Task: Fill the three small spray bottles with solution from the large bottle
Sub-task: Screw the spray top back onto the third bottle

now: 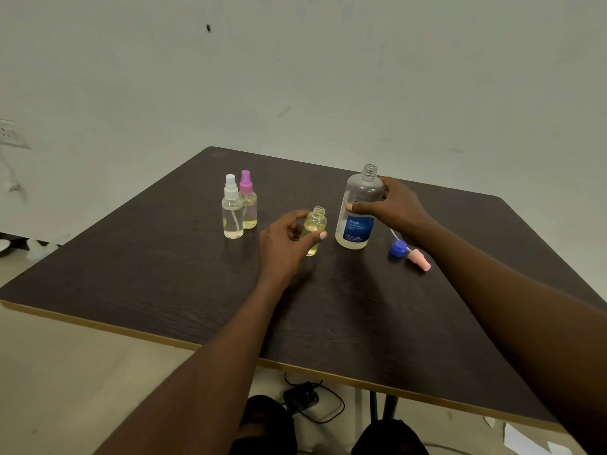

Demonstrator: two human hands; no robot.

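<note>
On the dark table [164, 274] my left hand [285, 244] wraps an uncapped small bottle [315, 224] holding yellowish liquid. Just right of it stands the large clear bottle [358, 208] with a blue label, its cap off, upright on the table; my right hand [394, 205] grips its upper body. Two capped small spray bottles stand together at the back left: one with a white sprayer [232, 211], one with a pink-purple sprayer [248, 201], both holding yellowish liquid. A blue cap [398, 248] and a light pink spray head [418, 259] with its tube lie right of the large bottle.
A plain wall rises behind the table, with a socket [10, 134] at the far left. Below the table's front edge lie a black adapter with its cable [302, 397] on the floor, and some white paper [525, 441] at the lower right.
</note>
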